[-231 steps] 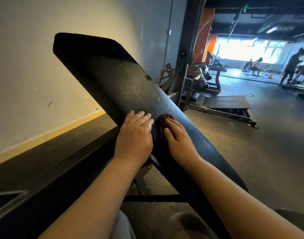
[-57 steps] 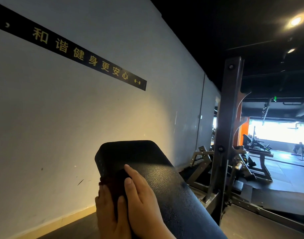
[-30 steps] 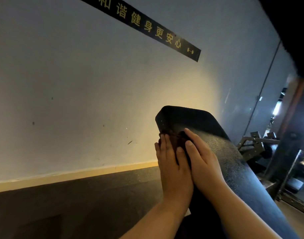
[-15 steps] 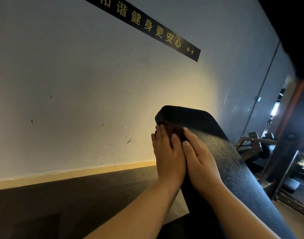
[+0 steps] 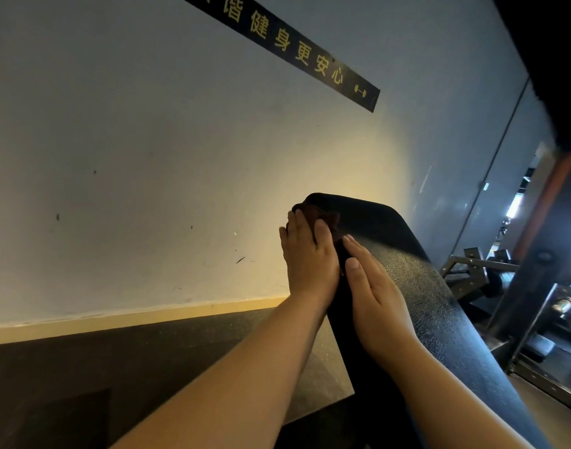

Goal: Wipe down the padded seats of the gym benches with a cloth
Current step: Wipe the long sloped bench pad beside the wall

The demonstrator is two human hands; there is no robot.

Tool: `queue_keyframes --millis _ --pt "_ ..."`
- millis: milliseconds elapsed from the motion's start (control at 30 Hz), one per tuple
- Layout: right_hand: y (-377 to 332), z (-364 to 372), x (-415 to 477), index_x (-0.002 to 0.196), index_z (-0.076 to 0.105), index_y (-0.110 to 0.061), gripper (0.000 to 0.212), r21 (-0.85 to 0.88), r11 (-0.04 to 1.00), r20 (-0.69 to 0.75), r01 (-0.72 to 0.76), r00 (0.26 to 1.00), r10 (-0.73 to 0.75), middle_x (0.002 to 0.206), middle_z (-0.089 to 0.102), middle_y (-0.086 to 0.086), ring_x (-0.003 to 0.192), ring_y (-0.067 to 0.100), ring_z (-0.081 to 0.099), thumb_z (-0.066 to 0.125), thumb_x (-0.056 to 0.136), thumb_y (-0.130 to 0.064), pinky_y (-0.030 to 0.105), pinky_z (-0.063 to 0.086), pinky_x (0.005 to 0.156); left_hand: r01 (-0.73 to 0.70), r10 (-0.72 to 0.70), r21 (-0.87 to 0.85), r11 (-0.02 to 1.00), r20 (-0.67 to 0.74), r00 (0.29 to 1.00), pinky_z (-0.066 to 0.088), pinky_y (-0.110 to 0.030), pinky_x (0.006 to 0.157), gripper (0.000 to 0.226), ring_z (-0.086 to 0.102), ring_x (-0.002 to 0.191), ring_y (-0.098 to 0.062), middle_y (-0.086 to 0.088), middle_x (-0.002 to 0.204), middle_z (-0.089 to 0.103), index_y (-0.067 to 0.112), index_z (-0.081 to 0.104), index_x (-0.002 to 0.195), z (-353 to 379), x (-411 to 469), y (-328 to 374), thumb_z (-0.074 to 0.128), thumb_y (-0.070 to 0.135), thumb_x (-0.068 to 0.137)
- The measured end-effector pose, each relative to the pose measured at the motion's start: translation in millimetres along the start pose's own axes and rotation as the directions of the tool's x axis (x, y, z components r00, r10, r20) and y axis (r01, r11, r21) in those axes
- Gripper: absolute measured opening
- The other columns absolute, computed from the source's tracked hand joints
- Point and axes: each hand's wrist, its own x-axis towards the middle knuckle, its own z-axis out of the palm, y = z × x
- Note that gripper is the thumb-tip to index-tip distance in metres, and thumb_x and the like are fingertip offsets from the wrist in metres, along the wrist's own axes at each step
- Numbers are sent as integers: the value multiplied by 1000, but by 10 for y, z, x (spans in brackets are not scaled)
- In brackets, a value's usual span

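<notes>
On cloth point(image 5: 323, 218) — flat left hand point(image 5: 310, 257)

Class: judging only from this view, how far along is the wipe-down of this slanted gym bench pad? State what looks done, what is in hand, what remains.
Done: nothing can be confirmed; the bench pad shows no wipe marks. In hand: the left hand presses the dark cloth against the pad's top left corner, and the right hand lies flat on the pad beside it. Left: the top right corner looks untouched; other benches are out of view.
</notes>
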Motion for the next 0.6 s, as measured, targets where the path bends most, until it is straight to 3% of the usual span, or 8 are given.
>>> queue_keyframes --millis 133,200,267,367,433,533,600 --pt "38 -9 8 149 40 -40 44 20 1000 -3 -17 1000 17 150 41 -25 138 -8 33 33 106 -45 13 26 105 39 -39 -115 993 3 999 11 -37 125 53 6 153 -13 11 164 19 31 20 158 91 -132 -138 28 44 107" --pt "44 -6 7 148 41 -40 50 34 999 -15 -16 1000 16 150 44 -23 136 -6 37 31 101 -51 14 30 105 28 -28 -162 986 5 1000 13 -40 126 50 7 153 -9 15 163 21 35 22 157 102 -403 -174 27 43 107" --pt "36 -2 0 148 42 -40 57 43 999 -21 -17 1000 18 149 46 -21 136 -5 40 28 95 -54 18 33 108 23 -22 -152 988 13 1000 13 -42 126 51 7 153 -9 16 163 20 36 21 157 124 -485 -198 26 44 107" --pt "36 7 1 148 40 -41 57 44 999 -16 -21 1000 22 150 43 -23 137 -8 36 27 94 -55 12 28 105 27 -27 -104 994 4 1000 7 -38 125 54 3 154 -13 13 165 14 32 15 159 134 -173 -151 25 46 107" --pt "40 16 14 149 38 -42 56 18 1000 -13 -10 1000 10 151 41 -23 138 -8 34 26 96 -55 10 24 103 40 -41 -107 993 -6 999 12 -43 126 57 7 154 -18 9 166 15 31 14 159 114 73 -136 25 49 106" --pt "47 9 17 149 39 -40 57 28 999 -18 -15 1000 16 151 41 -24 138 -8 33 26 95 -55 15 27 107 10 -15 -121 993 -40 999 27 -48 121 65 21 151 -19 8 162 27 32 20 157 144 47 -211 23 60 99" --pt "44 2 12 149 40 -40 58 49 999 -23 -25 999 26 150 43 -23 137 -7 36 27 94 -55 22 32 111 7 -15 -142 990 -50 999 25 -48 122 65 21 151 -16 11 161 28 35 22 156 197 -178 -249 21 61 97"
